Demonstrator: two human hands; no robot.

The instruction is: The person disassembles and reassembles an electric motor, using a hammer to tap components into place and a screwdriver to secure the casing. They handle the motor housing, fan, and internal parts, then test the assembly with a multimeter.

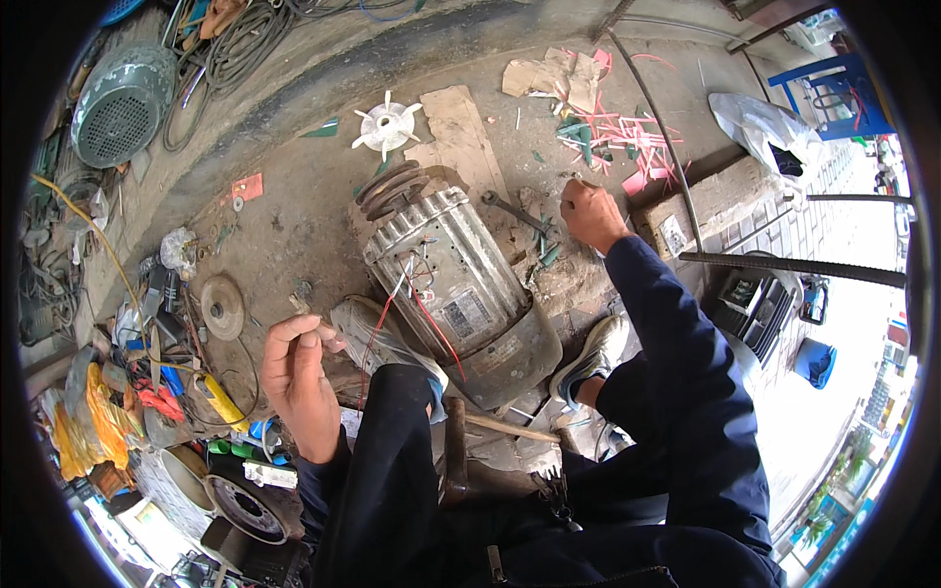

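Just above the person's left knee, the bare left hand (302, 377) is raised with thumb and fingertips close together; whether they pinch anything, I cannot tell. Between the two shoes lies a grey, ribbed, barrel-shaped metal motor (487, 267), on its side on the dirty floor. It looks heavy and rigid, perhaps greasy, so two hands under its body seem the surest hold; the cooling ribs would give fingers some purchase. The thin red wires (433, 328) on it look soft and easily torn, a poor place to pull. A silvery rectangular nameplate (466, 314) is fixed to the casing, its print too small to read. Beyond, the bare right hand (593, 216) is curled inward beside a dark metal wrench (518, 213); its grip is hidden. Farther off lie a white, spoked plastic-looking fan (384, 127) and flat brown cardboard (456, 127), with no legible writing.
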